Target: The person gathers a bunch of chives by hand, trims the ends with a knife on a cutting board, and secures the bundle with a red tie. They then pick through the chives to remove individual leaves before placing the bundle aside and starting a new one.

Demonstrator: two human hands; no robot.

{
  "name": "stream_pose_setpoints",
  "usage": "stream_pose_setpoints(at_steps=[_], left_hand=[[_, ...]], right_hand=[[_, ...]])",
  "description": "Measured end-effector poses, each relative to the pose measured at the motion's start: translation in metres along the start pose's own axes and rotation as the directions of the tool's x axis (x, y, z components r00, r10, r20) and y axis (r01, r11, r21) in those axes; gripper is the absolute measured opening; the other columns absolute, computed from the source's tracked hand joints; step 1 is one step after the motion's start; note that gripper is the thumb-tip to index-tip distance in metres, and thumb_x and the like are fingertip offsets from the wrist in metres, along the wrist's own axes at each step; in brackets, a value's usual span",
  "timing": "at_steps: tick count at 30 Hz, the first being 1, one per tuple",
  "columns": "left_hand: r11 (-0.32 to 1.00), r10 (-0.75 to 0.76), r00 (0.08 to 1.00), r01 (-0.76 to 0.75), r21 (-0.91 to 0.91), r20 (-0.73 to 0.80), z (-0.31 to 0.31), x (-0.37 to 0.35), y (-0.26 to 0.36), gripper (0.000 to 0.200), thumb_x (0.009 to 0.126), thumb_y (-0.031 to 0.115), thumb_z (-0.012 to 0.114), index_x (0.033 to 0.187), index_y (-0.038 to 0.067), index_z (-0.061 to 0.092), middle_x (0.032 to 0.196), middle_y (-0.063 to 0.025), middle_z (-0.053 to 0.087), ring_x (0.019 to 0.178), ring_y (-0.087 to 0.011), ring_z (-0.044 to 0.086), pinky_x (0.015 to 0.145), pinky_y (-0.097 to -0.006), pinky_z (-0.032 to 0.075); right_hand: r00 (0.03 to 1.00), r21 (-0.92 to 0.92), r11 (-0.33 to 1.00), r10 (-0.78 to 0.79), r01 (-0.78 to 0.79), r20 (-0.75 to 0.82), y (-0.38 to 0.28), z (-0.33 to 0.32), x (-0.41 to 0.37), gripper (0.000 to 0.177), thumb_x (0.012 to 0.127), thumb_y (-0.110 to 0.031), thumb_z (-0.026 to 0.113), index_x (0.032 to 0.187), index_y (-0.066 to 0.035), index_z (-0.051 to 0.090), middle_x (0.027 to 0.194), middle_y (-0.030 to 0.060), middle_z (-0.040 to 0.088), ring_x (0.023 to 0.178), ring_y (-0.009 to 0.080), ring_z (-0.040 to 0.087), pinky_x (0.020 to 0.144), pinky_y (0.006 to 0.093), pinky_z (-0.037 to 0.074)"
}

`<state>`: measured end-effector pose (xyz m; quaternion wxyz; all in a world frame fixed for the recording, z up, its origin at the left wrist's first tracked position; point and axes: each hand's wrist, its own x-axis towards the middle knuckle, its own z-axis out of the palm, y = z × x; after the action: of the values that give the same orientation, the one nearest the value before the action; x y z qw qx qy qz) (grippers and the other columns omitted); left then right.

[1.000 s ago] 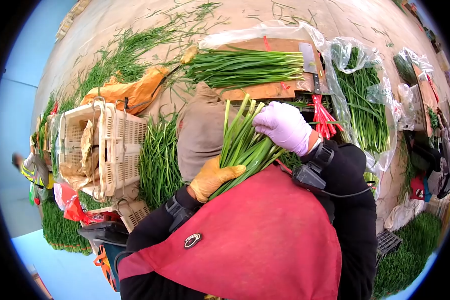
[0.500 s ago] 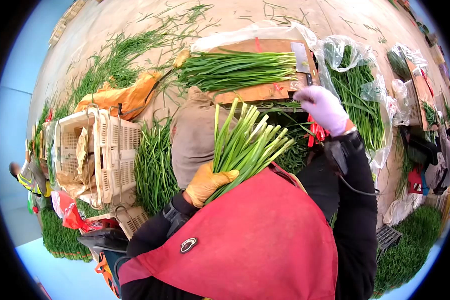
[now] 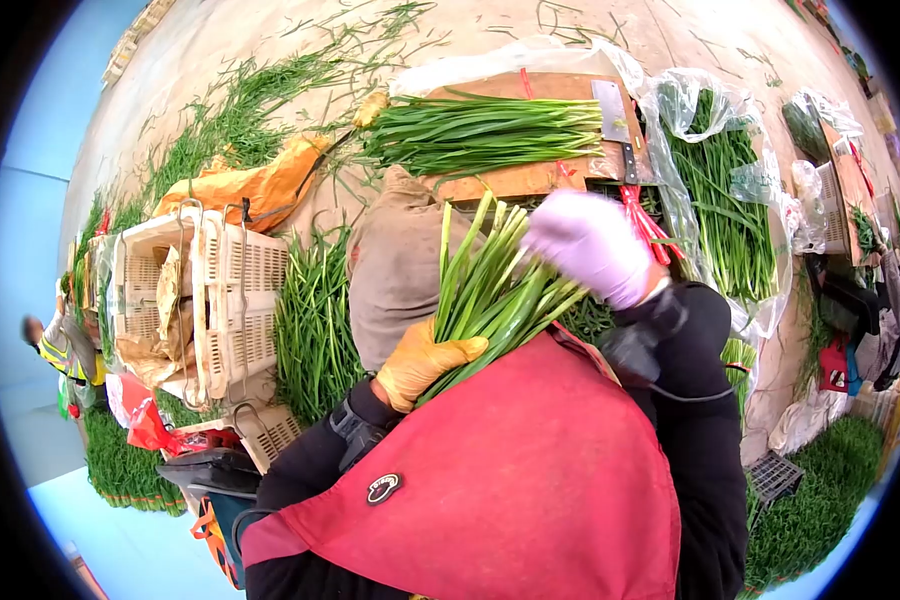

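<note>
My left hand (image 3: 420, 365), in a yellow-orange glove, is wrapped round a bunch of garlic chives (image 3: 475, 290) over my lap, pale cut ends pointing up and away from me. In a lilac glove, my right hand (image 3: 590, 245) overlaps the right side of the bunch near those ends; motion smears its fingers. Beyond both hands a wooden board (image 3: 520, 181) carries a thick layer of chives (image 3: 490, 130) lying crosswise. On the board's right side rests a cleaver (image 3: 610, 110) with a black handle. Red ties (image 3: 645, 225) hang at the board's near right edge.
White plastic crates (image 3: 240, 310) stand at left, beside loose chives (image 3: 315, 335) and an orange sack (image 3: 250, 190). To the right, clear plastic (image 3: 675, 215) wraps more chives (image 3: 725, 200). Trimmings (image 3: 240, 110) litter the floor. Another person (image 3: 65, 340) is at the far left.
My right hand has moved left and toward me, from the board's near right edge to the held bunch. My left hand keeps its grip on the chives.
</note>
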<state>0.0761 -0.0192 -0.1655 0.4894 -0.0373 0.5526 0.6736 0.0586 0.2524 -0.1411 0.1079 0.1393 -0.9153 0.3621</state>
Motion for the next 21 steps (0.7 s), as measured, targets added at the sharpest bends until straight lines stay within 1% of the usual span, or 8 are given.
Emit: stream_pose_setpoints(at_steps=[1, 4, 6, 10, 14, 15, 18, 21], left_hand=[[1.0, 0.001, 1.0, 0.0, -0.01, 0.007, 0.0, 0.0, 0.001, 0.044, 0.088, 0.013, 0.071, 0.128, 0.001, 0.057, 0.116, -0.0025, 0.064, 0.1, -0.0095, 0.057, 0.091, -0.0266, 0.046], [1.0, 0.01, 1.0, -0.009, -0.023, 0.026, 0.0, -0.001, 0.004, 0.047, 0.088, 0.014, 0.072, 0.13, 0.001, 0.055, 0.119, -0.003, 0.063, 0.103, -0.0096, 0.057, 0.093, -0.0267, 0.045], [1.0, 0.022, 0.999, -0.022, -0.008, 0.039, -0.002, 0.0, 0.004, 0.049, 0.088, 0.014, 0.072, 0.131, 0.001, 0.054, 0.121, -0.0031, 0.062, 0.105, -0.0093, 0.056, 0.094, -0.0266, 0.045], [0.995, 0.049, 0.997, -0.054, 0.084, 0.051, -0.002, 0.002, 0.003, 0.049, 0.088, 0.014, 0.071, 0.131, 0.0, 0.054, 0.121, -0.0032, 0.062, 0.106, -0.0099, 0.055, 0.095, -0.0271, 0.044], [0.996, 0.023, 0.998, -0.028, 0.087, 0.054, -0.001, 0.001, 0.002, 0.047, 0.089, 0.012, 0.07, 0.131, 0.0, 0.054, 0.12, -0.0025, 0.062, 0.105, -0.0096, 0.055, 0.095, -0.0265, 0.043], [0.998, 0.01, 0.999, -0.013, 0.066, 0.053, 0.0, 0.001, 0.003, 0.047, 0.089, 0.012, 0.07, 0.131, 0.001, 0.054, 0.119, -0.0021, 0.063, 0.104, -0.0092, 0.054, 0.094, -0.0261, 0.043], [0.996, 0.034, 0.999, -0.035, 0.084, 0.023, -0.001, 0.0, 0.0, 0.046, 0.089, 0.012, 0.07, 0.13, 0.001, 0.054, 0.119, -0.002, 0.063, 0.103, -0.009, 0.054, 0.094, -0.026, 0.043], [0.995, 0.056, 0.998, -0.059, 0.084, 0.04, -0.001, 0.0, -0.002, 0.047, 0.089, 0.011, 0.07, 0.131, 0.001, 0.054, 0.119, -0.0021, 0.063, 0.104, -0.0088, 0.054, 0.094, -0.0259, 0.043]], right_hand=[[0.984, 0.107, 0.993, 0.072, -0.055, -0.165, 0.012, -0.015, 0.0, 0.015, 0.08, -0.017, 0.076, 0.083, -0.005, 0.067, 0.076, 0.0128, 0.062, 0.07, 0.03, 0.062, 0.064, 0.0366, 0.05], [0.806, 0.028, 0.943, 0.298, -0.33, -0.512, 0.037, -0.074, -0.016, 0.011, 0.084, -0.008, 0.073, 0.083, 0.0, 0.065, 0.072, 0.0045, 0.06, 0.063, 0.0111, 0.053, 0.059, 0.0269, 0.045], [0.734, 0.084, 0.909, 0.383, -0.409, -0.561, 0.066, -0.097, -0.044, 0.012, 0.086, -0.007, 0.071, 0.08, 0.0, 0.063, 0.069, 0.0001, 0.056, 0.063, 0.007, 0.049, 0.058, 0.0234, 0.042], [0.729, 0.073, 0.785, 0.602, -0.616, -0.324, 0.089, -0.099, -0.087, 0.014, 0.084, -0.008, 0.071, 0.077, -0.001, 0.061, 0.065, -0.0009, 0.052, 0.061, 0.0065, 0.047, 0.057, 0.0235, 0.041], [0.644, -0.165, 0.651, 0.621, -0.741, -0.446, 0.142, -0.106, -0.117, 0.017, 0.081, -0.015, 0.068, 0.076, 0.0, 0.062, 0.062, 0.0069, 0.057, 0.057, 0.0116, 0.05, 0.057, 0.0298, 0.044], [0.654, -0.197, 0.639, 0.633, -0.744, -0.415, 0.144, -0.103, -0.12, 0.018, 0.08, -0.017, 0.066, 0.074, 0.0, 0.063, 0.06, 0.0117, 0.058, 0.055, 0.0164, 0.053, 0.057, 0.0326, 0.045], [0.608, -0.246, 0.579, 0.792, -0.778, -0.057, 0.146, -0.085, -0.125, 0.024, 0.077, -0.022, 0.068, 0.078, 0.001, 0.065, 0.067, 0.0186, 0.062, 0.06, 0.0276, 0.061, 0.062, 0.0369, 0.048], [0.574, -0.396, 0.49, 0.81, -0.776, -0.121, 0.162, -0.078, -0.132, 0.024, 0.075, -0.023, 0.066, 0.082, 0.0, 0.069, 0.074, 0.023, 0.065, 0.071, 0.037, 0.065, 0.068, 0.041, 0.05]])
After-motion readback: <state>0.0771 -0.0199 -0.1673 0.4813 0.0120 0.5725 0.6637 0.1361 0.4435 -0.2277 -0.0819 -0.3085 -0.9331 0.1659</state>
